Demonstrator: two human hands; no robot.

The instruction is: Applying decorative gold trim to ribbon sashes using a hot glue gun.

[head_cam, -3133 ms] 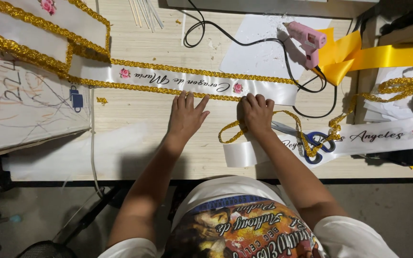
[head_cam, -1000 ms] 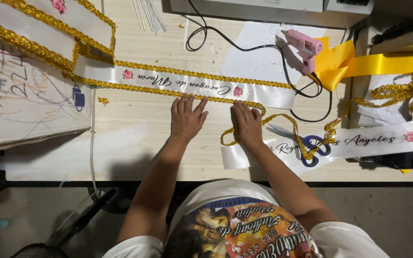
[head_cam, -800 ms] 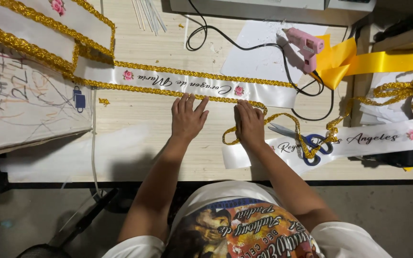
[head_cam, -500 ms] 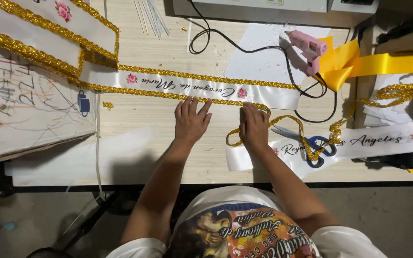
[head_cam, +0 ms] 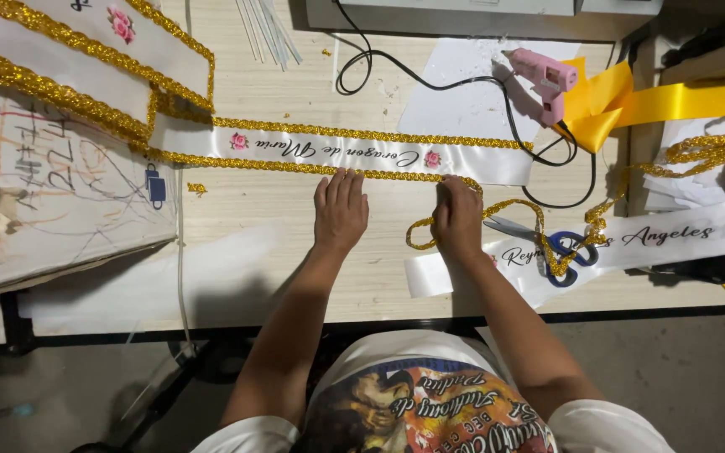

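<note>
A white satin sash [head_cam: 354,155] with pink roses, black script and gold glitter trim [head_cam: 362,172] along both edges lies across the wooden table [head_cam: 279,84]. My left hand [head_cam: 340,210] lies flat with fingers together, its fingertips pressing the sash's near gold edge. My right hand [head_cam: 457,220] presses the same trim further right, where a loose loop of gold trim [head_cam: 509,210] curls off. Whether the right hand pinches the trim I cannot tell.
A second white sash [head_cam: 631,247] lies at the right with blue-handled scissors [head_cam: 560,247] on it. A pink glue gun [head_cam: 543,77] with a black cord [head_cam: 430,71] rests on white paper. Yellow ribbon [head_cam: 673,101] is at the far right, a scribbled board [head_cam: 52,201] at the left.
Both hands have slid forward to the near gold edge of the sash, and the view has shifted slightly.
</note>
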